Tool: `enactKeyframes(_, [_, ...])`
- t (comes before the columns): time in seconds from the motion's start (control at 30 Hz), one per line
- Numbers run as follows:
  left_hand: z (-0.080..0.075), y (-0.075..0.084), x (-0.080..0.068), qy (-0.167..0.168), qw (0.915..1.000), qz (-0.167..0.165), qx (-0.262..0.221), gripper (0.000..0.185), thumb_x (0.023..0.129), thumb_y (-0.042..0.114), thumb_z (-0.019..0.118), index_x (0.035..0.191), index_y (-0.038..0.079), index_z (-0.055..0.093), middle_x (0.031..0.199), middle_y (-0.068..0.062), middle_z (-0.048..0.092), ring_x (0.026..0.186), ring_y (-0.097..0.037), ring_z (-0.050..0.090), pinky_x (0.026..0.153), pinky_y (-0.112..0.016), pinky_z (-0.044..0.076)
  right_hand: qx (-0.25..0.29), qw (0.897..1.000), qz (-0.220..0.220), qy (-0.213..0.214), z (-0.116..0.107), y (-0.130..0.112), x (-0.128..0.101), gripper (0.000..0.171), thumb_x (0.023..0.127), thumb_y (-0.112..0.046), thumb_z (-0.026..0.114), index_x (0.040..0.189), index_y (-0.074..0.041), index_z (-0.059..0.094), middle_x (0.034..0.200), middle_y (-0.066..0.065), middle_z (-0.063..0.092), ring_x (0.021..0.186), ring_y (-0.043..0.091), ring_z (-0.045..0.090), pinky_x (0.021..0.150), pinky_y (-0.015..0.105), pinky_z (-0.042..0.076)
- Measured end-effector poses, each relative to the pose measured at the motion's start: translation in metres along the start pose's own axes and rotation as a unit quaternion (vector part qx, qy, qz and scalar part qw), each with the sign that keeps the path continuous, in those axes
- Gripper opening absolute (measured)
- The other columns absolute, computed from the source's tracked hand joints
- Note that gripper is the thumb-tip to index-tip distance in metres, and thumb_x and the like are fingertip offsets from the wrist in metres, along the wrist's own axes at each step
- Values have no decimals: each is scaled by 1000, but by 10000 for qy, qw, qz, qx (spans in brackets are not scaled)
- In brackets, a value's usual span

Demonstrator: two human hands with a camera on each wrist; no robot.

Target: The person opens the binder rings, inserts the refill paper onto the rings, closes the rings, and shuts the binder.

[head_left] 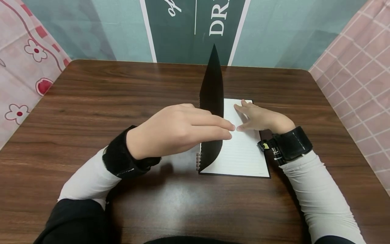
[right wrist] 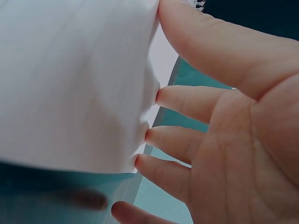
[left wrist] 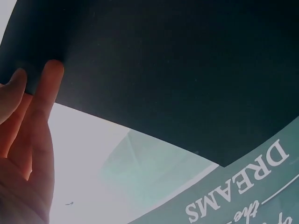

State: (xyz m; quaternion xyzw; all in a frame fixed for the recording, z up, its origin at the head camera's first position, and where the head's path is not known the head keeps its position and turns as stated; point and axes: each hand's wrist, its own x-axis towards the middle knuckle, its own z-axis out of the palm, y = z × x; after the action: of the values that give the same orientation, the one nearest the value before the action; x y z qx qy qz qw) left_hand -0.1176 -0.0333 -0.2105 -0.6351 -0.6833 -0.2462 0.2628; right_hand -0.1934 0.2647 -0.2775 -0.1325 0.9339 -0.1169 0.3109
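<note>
A: Where is the notebook (head_left: 240,152)?

B: On the wooden surface (head_left: 91,101), a little toward three o'clock from its middle, spiral binding (head_left: 198,161) on its nine o'clock edge. The black cover (head_left: 212,101) stands nearly upright off the binding, its free corner pointing to twelve o'clock, and a lined white page (head_left: 243,149) lies bare under it.

A: And the hands?

B: The left hand (head_left: 176,130) comes in from nine o'clock, fingers stretched out almost straight, tips against the cover. In the left wrist view two fingertips (left wrist: 51,70) press flat on the dark sheet; a narrow grip, more a prop than a pinch (I cannot tell where the thumb sits). The right hand (head_left: 259,118) rests on the page toward its twelve o'clock end, fingers relaxed and spread, holding nothing. In the right wrist view its fingertips (right wrist: 161,95) touch the white paper.

A: How would it handle?

B: Light, I judge. The cover bows along its length, so it is thin and flexible, likely smooth enough to slide off straight fingers. The pages look soft and would crease easily. The safest hold seems the cover's free edge near mid-length, away from the wire coil, with the flat right hand steadying the block.
</note>
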Motion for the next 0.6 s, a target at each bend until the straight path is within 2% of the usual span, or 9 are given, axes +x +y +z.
enactKeyframes(0.27, [14, -1, 10, 75, 9997, 218, -35, 23, 100, 5, 55, 116, 9, 71, 118, 0, 73, 103, -9, 69, 75, -24, 53, -38, 10000, -87, -26, 0, 2, -1, 90, 93, -30, 70, 159, -5, 14, 164, 27, -5, 150, 51, -2, 116, 68, 13])
enactKeyframes(0.43, [21, -2, 14, 92, 9996, 268, 50, 22, 100, 8, 56, 115, 11, 72, 115, 2, 74, 96, -8, 69, 64, -22, 47, -21, 9999, -124, -13, 0, 3, 0, 93, 92, -36, 70, 160, -9, 12, 164, 27, -6, 150, 50, -3, 116, 67, 14])
enactKeyframes(0.6, [24, 0, 18, 59, 9992, 309, 234, 22, 101, 9, 55, 114, 13, 72, 112, 4, 74, 93, -7, 69, 58, -23, 40, -7, 9996, -282, 71, 1, 3, 1, 91, 92, -35, 70, 160, -13, 15, 164, 29, -6, 151, 49, -3, 117, 66, 13])
